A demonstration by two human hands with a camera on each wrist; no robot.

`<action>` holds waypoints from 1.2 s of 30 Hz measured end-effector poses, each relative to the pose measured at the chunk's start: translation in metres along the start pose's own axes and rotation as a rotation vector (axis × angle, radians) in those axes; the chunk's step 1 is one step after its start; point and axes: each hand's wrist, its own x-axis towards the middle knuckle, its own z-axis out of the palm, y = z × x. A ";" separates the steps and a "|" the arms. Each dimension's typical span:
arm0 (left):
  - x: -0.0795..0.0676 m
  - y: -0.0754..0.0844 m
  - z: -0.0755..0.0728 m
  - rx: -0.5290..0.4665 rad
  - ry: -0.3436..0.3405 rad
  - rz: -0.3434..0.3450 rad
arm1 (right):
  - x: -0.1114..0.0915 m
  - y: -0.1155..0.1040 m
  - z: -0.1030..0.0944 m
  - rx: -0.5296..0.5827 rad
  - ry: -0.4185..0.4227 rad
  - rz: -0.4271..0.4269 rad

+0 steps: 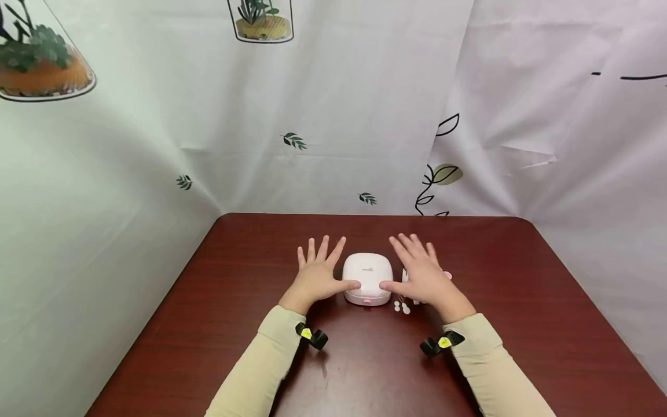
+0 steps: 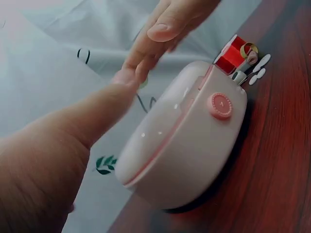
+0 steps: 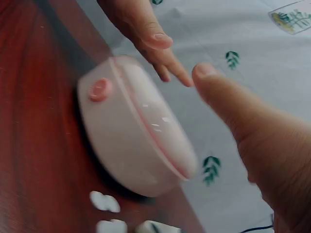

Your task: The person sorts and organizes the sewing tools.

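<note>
A white rounded jewelry box with its lid closed stands on the table, a pink round button on its front. My left hand is at its left side, fingers spread, the thumb reaching over the lid's edge. On the other side my right hand is spread the same way, its thumb overlapping the lid's right edge in the head view. Neither hand holds anything. Earrings with white petal-like drops lie right of the box, partly beneath my right hand.
Next to the earrings, a small red-lined box and a gold-coloured ring show in the left wrist view; my right hand mostly hides them in the head view. The dark red table meets white printed cloth behind.
</note>
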 end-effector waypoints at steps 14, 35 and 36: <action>0.010 -0.014 0.036 -0.328 -0.078 0.160 | 0.009 -0.004 0.045 0.108 -0.016 -0.115; 0.014 -0.014 0.053 -0.301 -0.002 0.227 | 0.015 -0.005 0.047 0.132 -0.002 -0.010; 0.014 -0.014 0.053 -0.306 -0.001 0.227 | 0.015 -0.005 0.047 0.132 -0.001 -0.006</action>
